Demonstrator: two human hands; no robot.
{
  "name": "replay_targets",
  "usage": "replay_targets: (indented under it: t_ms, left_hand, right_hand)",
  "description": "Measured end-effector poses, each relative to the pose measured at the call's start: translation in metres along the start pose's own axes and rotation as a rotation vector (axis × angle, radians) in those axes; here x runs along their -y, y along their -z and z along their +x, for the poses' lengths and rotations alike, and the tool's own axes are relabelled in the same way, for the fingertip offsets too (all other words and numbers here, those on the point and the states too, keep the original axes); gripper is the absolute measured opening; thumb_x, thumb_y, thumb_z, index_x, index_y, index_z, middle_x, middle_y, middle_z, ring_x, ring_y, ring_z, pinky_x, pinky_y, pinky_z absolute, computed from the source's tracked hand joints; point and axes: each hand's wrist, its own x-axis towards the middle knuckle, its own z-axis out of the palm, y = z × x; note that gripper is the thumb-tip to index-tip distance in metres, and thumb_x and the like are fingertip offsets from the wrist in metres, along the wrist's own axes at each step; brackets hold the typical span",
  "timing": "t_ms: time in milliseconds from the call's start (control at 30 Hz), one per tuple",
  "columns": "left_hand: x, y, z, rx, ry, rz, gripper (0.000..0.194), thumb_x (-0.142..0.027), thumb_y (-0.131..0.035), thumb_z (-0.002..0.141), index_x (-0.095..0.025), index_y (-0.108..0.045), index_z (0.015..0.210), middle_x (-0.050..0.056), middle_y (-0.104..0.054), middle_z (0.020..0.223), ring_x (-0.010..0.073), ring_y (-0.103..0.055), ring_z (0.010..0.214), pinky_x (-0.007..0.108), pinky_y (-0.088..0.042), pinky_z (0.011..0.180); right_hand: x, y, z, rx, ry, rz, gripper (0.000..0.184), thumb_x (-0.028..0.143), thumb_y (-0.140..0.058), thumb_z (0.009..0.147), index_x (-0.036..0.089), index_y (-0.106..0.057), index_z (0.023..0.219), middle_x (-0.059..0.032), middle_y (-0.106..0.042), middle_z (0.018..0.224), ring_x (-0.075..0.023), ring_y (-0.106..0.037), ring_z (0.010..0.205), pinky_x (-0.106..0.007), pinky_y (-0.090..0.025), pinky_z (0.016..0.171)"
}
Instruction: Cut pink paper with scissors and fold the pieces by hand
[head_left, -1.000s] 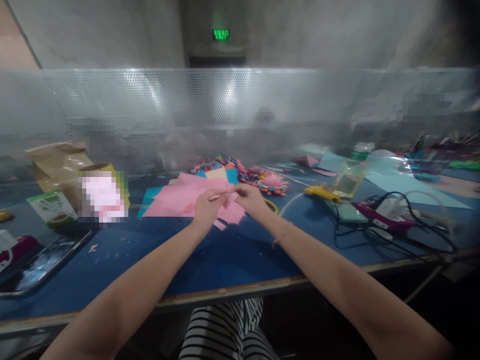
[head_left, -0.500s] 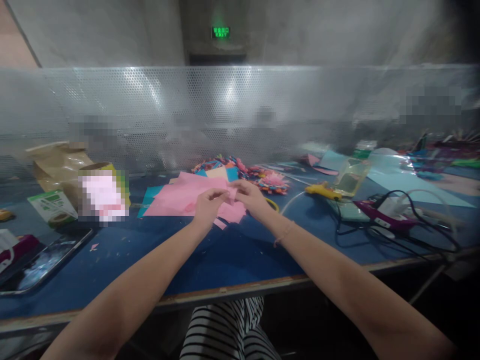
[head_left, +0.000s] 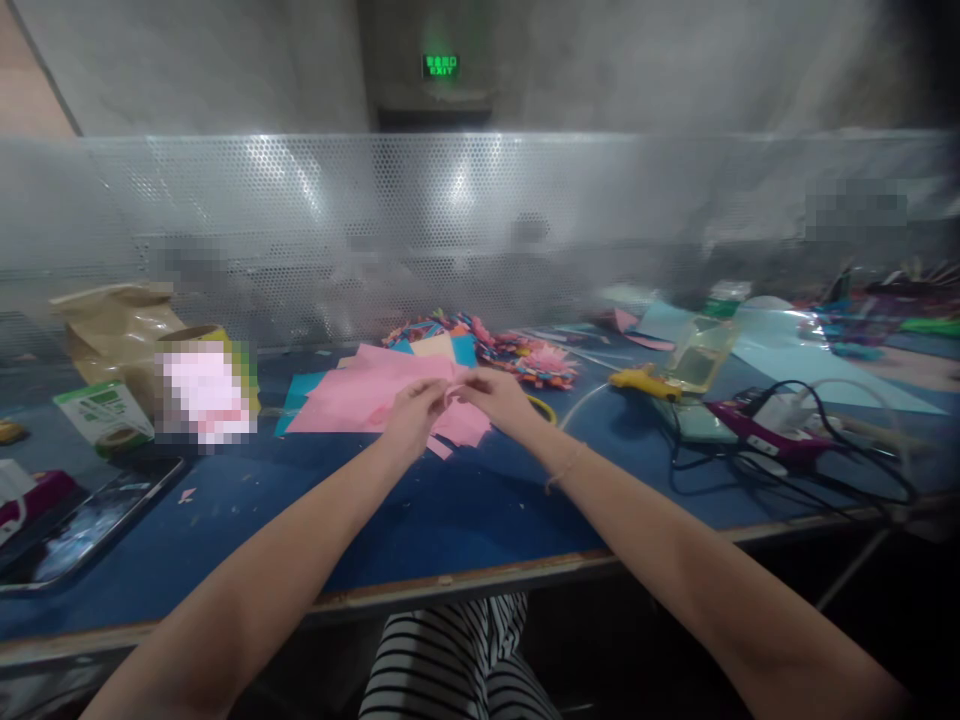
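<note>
Left hand (head_left: 411, 415) and right hand (head_left: 495, 395) meet above the desk (head_left: 420, 520), fingertips of both pinched on a small pink paper piece (head_left: 450, 393) held between them, just over the pink sheets (head_left: 367, 392) lying flat. Judged thin, light and limp, it creases and tears easily; edges and corners offer the best hold. Behind, a clear tub (head_left: 701, 355) holds something yellowish, unidentifiable. A brown paper bag (head_left: 112, 325) stands far left, contents hidden. A phone (head_left: 82, 525) lies near the desk's edge.
</note>
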Motion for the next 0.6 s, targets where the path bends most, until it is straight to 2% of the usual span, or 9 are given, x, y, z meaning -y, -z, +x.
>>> replay_targets:
  t_ms: [100,233,600]
  left_hand:
    - [-0.002,-0.001,0.000,0.023,0.038,-0.040,0.009,-0.012,-0.064,0.055,-0.011,-0.059,0.063,-0.001,-0.055,0.056,0.0058,-0.051,0.055,0.023,-0.042,0.067]
    - [-0.004,-0.002,-0.001,0.022,0.062,-0.072,0.013,-0.008,-0.064,0.054,-0.011,-0.058,0.065,-0.001,-0.056,0.057,0.0056,-0.052,0.054,0.023,-0.042,0.067]
    - [-0.003,0.000,-0.003,0.087,0.073,-0.073,0.016,-0.010,-0.066,0.053,-0.013,-0.056,0.066,-0.002,-0.057,0.062,0.0077,-0.056,0.063,0.026,-0.042,0.073]
  right_hand:
    - [0.004,0.001,-0.001,-0.066,0.028,-0.086,0.009,0.019,-0.054,0.061,0.016,-0.060,0.066,-0.0007,-0.060,0.068,-0.0117,-0.054,0.066,-0.026,-0.043,0.067]
    - [0.005,0.002,-0.001,-0.105,0.000,-0.098,0.013,0.013,-0.049,0.059,0.016,-0.061,0.063,0.0011,-0.058,0.060,-0.0101,-0.052,0.059,-0.024,-0.042,0.062]
    - [-0.012,-0.004,0.004,-0.155,-0.089,0.243,0.025,0.009,-0.047,0.054,0.015,-0.059,0.076,0.0056,-0.048,0.053,-0.0055,-0.043,0.052,-0.020,-0.040,0.055]
